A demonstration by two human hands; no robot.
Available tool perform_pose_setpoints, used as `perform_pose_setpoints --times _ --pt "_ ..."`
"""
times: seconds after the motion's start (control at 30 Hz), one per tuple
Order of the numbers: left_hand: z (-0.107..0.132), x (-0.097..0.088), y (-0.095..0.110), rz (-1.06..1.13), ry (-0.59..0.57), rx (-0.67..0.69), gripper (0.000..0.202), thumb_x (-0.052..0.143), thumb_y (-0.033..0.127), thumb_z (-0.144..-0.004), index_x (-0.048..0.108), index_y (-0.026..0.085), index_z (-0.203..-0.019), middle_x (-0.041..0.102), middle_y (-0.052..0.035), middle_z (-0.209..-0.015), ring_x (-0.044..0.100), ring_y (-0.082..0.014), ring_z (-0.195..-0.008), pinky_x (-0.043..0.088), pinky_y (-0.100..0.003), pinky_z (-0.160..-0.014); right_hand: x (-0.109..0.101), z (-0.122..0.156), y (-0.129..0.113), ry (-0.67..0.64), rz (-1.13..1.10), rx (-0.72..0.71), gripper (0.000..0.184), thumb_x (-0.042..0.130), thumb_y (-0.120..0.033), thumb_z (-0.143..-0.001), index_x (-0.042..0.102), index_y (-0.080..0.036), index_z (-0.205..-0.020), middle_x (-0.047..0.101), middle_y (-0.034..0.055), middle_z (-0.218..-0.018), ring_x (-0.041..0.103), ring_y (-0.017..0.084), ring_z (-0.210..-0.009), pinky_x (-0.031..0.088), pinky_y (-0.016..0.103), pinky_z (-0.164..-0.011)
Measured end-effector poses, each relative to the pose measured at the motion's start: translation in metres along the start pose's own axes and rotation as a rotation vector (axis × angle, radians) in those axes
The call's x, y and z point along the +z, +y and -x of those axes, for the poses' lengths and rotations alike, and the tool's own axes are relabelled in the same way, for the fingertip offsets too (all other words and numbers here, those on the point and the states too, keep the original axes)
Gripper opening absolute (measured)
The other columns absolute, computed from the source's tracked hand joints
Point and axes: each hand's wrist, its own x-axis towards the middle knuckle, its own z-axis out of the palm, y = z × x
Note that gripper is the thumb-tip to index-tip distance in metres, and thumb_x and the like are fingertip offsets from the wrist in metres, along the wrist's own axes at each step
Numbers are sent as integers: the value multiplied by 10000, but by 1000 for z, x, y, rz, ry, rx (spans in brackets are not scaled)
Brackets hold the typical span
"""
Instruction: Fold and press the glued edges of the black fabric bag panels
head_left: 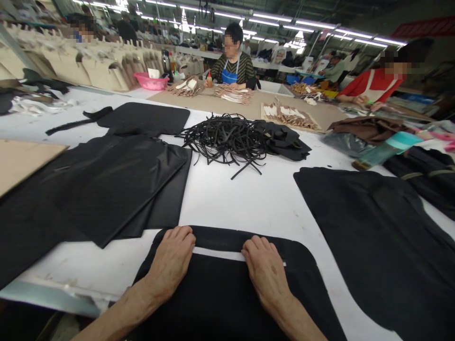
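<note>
- Black sheet (pixel 220 298): laid at the table's near side, its far part touched by left hand (pixel 172 258) and right hand (pixel 266 267); fingers curled, but whether cloth is pinched cannot be told.
- White table (pixel 241 199): covered at left by overlapping black pieces (pixel 117 184), at right by black cloth (pixel 377 227).
- Straight ahead: space taken up by heaped black strips (pixel 227 139).
- Farther right: bottle (pixel 386 149).
- Beyond: pink basin (pixel 151 82), co-worker (pixel 236 66).

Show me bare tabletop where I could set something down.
Mainly white tabletop between the black strip pile, right-side black panel and near black panel. Smaller patch: between the left hand and overlapping black sheets crowding the left.
</note>
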Motion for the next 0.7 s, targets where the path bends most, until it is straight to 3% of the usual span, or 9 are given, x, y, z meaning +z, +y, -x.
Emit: perform_pose_setpoints --times 0.3,0.43,0.5,0.7 --pt "-11 -9 13 -67 -41 -158 234 349 99 -847 541 171 -733 552 -68 -840 481 -223 -791 362 -362 -707 -6 -10 -10 -43 108 88 162 501 -126 -854 565 -207 -729 589 36 -758 520 231 -748 303 347 -657" --pt "-10 -8 16 -104 -7 -208 164 383 87 -818 531 157 -810 548 -75 -841 478 -233 -786 371 -370 -707 -11 -14 -9 -96 98 92 165 482 -134 -864 573 -206 -747 608 34 -777 537 225 -758 305 341 -659" --pt "-8 -5 18 -136 12 -152 187 366 60 -819 525 153 -851 547 -74 -842 475 -236 -798 376 -380 -728 -14 -16 -9 -134 92 96 168 478 -146 -869 578 -205 -748 613 32 -782 545 222 -765 308 332 -652" --pt "3 9 14 -276 -37 273 268 410 25 -775 553 119 -982 574 -98 -949 491 -244 -869 400 -390 -804 -16 -18 -7 -164 61 117 162 491 -144 -853 594 -201 -741 623 23 -779 557 197 -752 313 304 -632"
